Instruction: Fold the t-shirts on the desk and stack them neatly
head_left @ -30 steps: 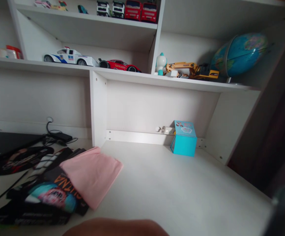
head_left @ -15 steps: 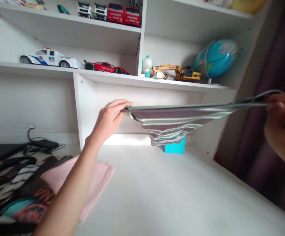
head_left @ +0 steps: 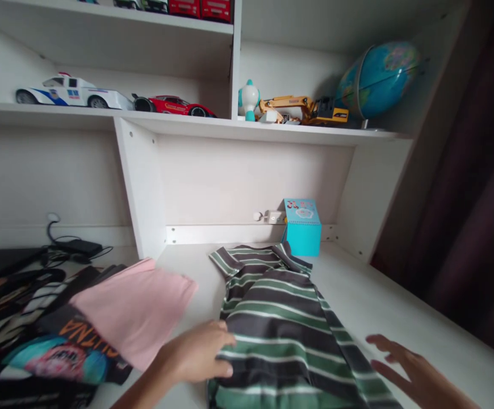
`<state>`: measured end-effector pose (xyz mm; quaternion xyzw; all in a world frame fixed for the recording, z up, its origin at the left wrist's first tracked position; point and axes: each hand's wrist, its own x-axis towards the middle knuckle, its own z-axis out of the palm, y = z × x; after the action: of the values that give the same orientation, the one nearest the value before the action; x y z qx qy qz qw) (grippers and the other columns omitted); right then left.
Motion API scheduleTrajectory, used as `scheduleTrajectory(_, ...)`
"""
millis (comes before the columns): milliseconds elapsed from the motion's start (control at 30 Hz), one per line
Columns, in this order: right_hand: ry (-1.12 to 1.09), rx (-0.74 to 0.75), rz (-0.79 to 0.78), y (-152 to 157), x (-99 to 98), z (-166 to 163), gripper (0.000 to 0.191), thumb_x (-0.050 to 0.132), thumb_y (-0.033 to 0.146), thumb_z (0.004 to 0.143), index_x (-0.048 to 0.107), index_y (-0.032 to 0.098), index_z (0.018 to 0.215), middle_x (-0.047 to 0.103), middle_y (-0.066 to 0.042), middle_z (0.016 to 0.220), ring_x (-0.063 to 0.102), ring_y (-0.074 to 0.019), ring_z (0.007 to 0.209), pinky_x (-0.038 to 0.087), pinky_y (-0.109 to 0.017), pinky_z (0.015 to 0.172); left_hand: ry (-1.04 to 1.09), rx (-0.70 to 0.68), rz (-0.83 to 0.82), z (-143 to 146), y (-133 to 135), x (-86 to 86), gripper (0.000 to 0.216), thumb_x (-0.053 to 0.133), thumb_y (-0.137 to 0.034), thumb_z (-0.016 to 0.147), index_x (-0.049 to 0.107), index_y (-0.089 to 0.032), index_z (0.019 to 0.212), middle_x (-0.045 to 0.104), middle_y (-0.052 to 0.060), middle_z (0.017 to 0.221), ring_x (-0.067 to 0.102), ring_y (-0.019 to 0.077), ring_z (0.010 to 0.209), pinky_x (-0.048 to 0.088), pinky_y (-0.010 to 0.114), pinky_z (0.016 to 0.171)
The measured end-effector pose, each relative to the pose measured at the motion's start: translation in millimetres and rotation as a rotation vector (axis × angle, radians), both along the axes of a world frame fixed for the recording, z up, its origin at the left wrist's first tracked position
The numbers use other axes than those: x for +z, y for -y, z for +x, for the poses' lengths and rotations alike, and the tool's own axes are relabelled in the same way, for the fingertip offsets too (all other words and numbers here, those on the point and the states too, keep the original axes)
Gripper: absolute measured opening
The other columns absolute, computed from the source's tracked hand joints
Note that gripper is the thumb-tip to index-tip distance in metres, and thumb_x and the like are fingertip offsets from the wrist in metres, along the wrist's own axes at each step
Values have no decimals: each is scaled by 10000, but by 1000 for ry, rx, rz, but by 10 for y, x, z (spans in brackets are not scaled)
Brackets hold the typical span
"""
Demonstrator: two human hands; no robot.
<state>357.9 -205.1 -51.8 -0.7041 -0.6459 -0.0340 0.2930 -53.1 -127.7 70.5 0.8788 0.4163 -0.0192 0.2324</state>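
Observation:
A striped short-sleeved shirt (head_left: 279, 324) in dark grey, green and white lies spread on the white desk, its sleeves and neck end toward the back wall. The lower end runs out of the bottom of the view. My left hand (head_left: 202, 352) is at the shirt's left edge, thumb and fingers apart with nothing gripped between them; whether the fingertips touch the cloth I cannot tell. Off the right edge of the shirt hovers my right hand (head_left: 404, 366), empty, its fingers spread.
Left of the shirt, a folded pink cloth (head_left: 145, 307) lies over a dark printed garment (head_left: 72, 352). A blue desk calendar (head_left: 303, 233) stands behind the shirt by a power socket (head_left: 276, 217). Toy vehicles and a globe (head_left: 379, 82) fill the shelves above. A black adapter (head_left: 79, 247) with cables sits at left.
The shirt, held stretched in the air between both hands, has come down flat onto the desk. Both hands have let go and moved down toward me.

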Motion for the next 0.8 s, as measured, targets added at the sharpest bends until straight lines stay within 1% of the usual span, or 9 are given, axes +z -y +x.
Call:
scheduleTrajectory(67,-23,84,-107,-127,31,-56,387,496,540,702,639,280,951,683,-42,906,651,-228,781,526,-284,673,29,137,36,30,-25,-102,528,613,-234,657,556,-218,1181,494,114,1281,441,313,1174,363,403,954)
scheduleTrajectory(167,-50,124,-173,-194,57,-233,459,516,485,724,574,251,1114,645,-80,998,626,-240,884,513,-315,745,46,304,16,-2,55,-264,689,583,-186,655,402,-232,1318,321,106,1411,256,314,1293,282,421,1019)
scheduleTrajectory(267,-73,257,-217,-141,109,-446,522,581,419,703,514,250,1193,559,-92,1162,554,-237,1037,469,-302,842,57,366,-24,-77,222,-443,743,558,-246,683,288,-230,1375,326,97,1408,262,280,1296,275,386,1031)
scheduleTrajectory(333,-75,367,-290,-94,166,-561,365,578,311,707,578,245,1065,570,-79,1116,554,-216,1011,459,-277,836,76,405,-6,-114,314,-570,754,554,-252,679,278,-217,1380,355,96,1393,325,268,1270,303,346,1018)
scheduleTrajectory(400,-65,409,-328,-64,215,-632,169,495,227,750,595,219,887,599,-66,971,578,-180,893,463,-259,779,154,421,47,-134,366,-692,748,529,-208,682,269,-214,1383,365,77,1390,374,236,1245,317,290,1010)
scheduleTrajectory(500,-14,414,-312,-40,233,-657,160,388,151,775,539,202,772,586,-50,862,564,-154,819,451,-248,731,316,398,150,-142,402,-806,683,468,-140,696,314,-209,1358,408,50,1366,412,181,1219,324,226,998)
scheduleTrajectory(567,26,419,-317,-22,214,-649,175,403,118,727,534,205,802,584,-45,893,561,-155,852,444,-246,743,386,394,208,-144,425,-799,603,433,-120,709,390,-215,1302,478,48,1310,465,163,1169,355,211,968)
scheduleTrajectory(667,78,363,-314,3,179,-640,258,396,93,674,540,213,850,590,-47,947,574,-159,879,445,-243,742,439,420,239,-160,455,-673,497,407,-125,731,463,-221,1215,600,53,1141,574,149,1001,434,198,861)
scheduleTrajectory(800,125,129,-233,3,240,-564,246,299,130,741,506,224,833,607,-34,809,600,-158,659,438,-248,566,462,486,276,-238,450,-510,470,392,-81,679,535,-213,1107,640,43,984,601,147,862,463,212,787)
